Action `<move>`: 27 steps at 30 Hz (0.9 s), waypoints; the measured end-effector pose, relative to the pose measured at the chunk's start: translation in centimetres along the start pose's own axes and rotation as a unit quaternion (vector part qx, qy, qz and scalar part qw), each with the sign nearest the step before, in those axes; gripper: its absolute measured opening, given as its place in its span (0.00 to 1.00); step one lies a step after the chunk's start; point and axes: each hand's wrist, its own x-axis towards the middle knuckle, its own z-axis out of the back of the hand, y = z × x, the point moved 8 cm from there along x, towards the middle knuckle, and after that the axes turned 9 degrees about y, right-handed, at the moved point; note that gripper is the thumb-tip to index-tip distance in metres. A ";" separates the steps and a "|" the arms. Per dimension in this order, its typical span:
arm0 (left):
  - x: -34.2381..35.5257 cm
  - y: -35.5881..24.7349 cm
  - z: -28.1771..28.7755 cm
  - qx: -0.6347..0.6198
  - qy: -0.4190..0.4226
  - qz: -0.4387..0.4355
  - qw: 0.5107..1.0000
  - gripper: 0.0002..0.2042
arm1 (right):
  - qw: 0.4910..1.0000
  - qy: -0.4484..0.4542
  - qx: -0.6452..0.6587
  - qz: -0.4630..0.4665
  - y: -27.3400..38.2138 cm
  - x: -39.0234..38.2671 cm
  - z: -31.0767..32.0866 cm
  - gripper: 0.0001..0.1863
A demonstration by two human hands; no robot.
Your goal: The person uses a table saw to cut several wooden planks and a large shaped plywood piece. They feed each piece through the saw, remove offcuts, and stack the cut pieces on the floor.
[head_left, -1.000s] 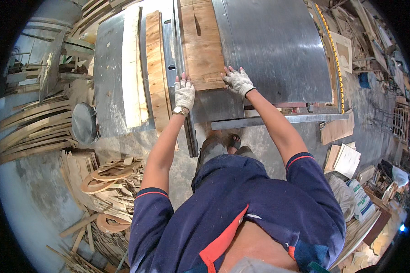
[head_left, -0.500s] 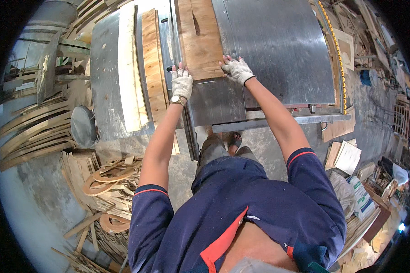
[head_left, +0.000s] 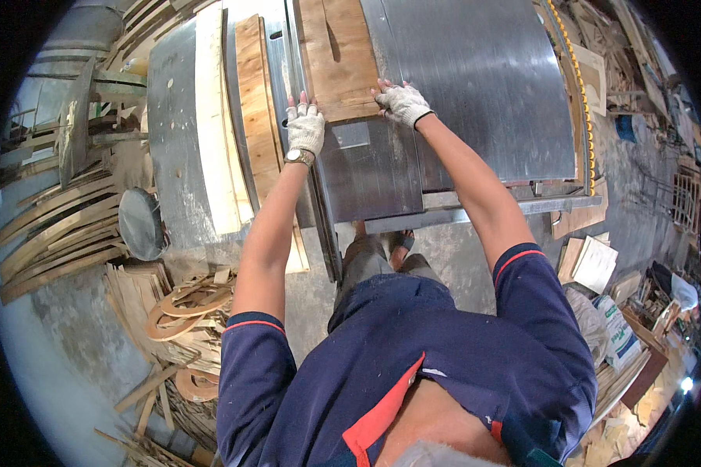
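In the head view, my left hand (head_left: 305,128), in a pale fingerless glove, rests with fingers spread on a long metal fence (head_left: 325,233) beside the left near corner of a plywood board (head_left: 339,62). My right hand (head_left: 399,103), gloved likewise, has its fingers apart, touching that board at its right near corner. The board lies on a steel machine table (head_left: 483,93). Left of the fence lie a narrow plywood strip (head_left: 253,93) and long pale boards (head_left: 214,117).
Curved timber offcuts (head_left: 58,218) and a round metal disc (head_left: 140,222) are at the left. Cut rings and scraps (head_left: 183,311) lie lower left on the concrete floor (head_left: 467,257). Panels (head_left: 592,268) and sacks (head_left: 619,335) are at the right. A yellow edge strip (head_left: 580,93) borders the table.
Both my hands have moved forward, away from my body, and the plywood board has slid the same way, showing more steel surface behind its near end.
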 end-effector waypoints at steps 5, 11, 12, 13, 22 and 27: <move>2.4 1.2 1.2 -0.001 0.033 -0.005 0.999 0.21 | 1.000 -0.004 0.010 -0.004 -1.1 2.4 1.7 0.31; 4.4 2.0 1.6 0.011 0.021 0.001 1.000 0.21 | 1.000 -0.007 0.016 0.000 -2.0 3.6 3.0 0.31; 4.5 2.1 1.3 0.015 0.025 0.002 1.000 0.21 | 1.000 -0.002 0.018 -0.004 -2.2 3.7 3.0 0.31; 4.7 2.2 1.3 0.006 0.009 0.002 1.000 0.20 | 1.000 -0.015 0.015 0.010 -2.1 3.8 3.3 0.32; 5.3 2.6 1.3 -0.001 -0.023 0.001 1.000 0.19 | 0.999 -0.026 -0.008 0.017 -2.2 4.4 3.8 0.30; 6.5 3.0 1.5 0.001 -0.006 -0.006 1.000 0.20 | 1.000 -0.018 0.003 0.006 -2.8 5.1 4.6 0.31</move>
